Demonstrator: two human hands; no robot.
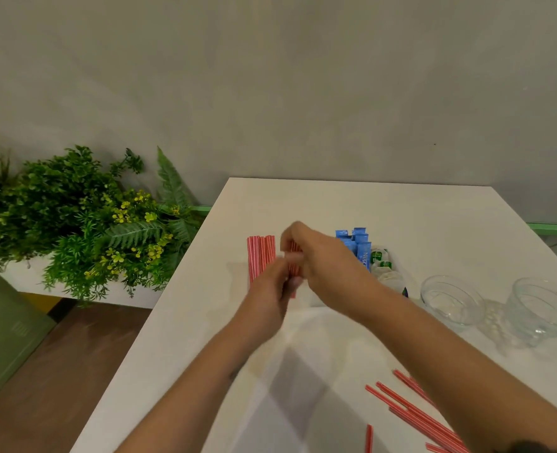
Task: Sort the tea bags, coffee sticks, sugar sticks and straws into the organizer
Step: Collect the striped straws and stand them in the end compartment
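Both my hands meet over a clear organizer [237,273] on the white table. My right hand [322,259] and my left hand [270,286] together hold a small bunch of red striped straws [294,266] upright; motion blur hides the exact finger grip. A bundle of red straws [260,255] stands upright in the organizer's left part. Blue coffee sticks [357,243] stand behind my right hand, with green-labelled tea bags [380,261] to their right. Several loose red straws [414,410] lie on the table near my right forearm.
Two clear glass bowls [450,302] [545,308] sit at the right of the table [401,207]. Artificial green plants [84,220] stand left of the table, beyond its left edge. A grey wall rises behind.
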